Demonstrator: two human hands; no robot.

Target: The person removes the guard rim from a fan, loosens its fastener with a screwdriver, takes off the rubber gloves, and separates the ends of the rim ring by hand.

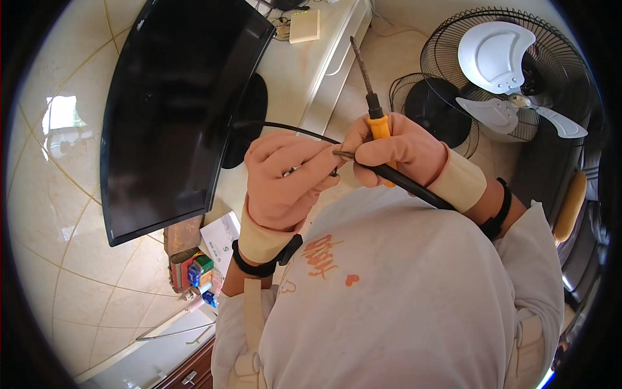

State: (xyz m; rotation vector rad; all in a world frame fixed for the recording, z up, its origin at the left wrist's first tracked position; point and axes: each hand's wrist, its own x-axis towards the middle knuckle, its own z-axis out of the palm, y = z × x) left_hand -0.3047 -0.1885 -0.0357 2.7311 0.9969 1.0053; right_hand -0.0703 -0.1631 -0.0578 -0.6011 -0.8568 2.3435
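Observation:
Both my hands wear pinkish-orange rubber gloves with pale cuffs and are close together before my chest. My right hand (405, 149) is closed on a screwdriver (379, 126) with a yellow handle, its dark shaft pointing up and away. The same hand also grips a thick black rod (418, 187), which has a thin brass-coloured tip and slants down toward my shirt. My left hand (288, 175) is curled shut beside that tip. A small metallic glint and a dark end show between its fingers, too hidden to name. A black cable (291, 128) runs behind the hands.
A large black monitor (178, 117) stands on the pale desk (295, 78) at left. A cream box (304, 26) sits at the back. To the right are a fan with white blades (495, 55) and a wire grille (440, 39). Small boxes (201, 266) lie at lower left.

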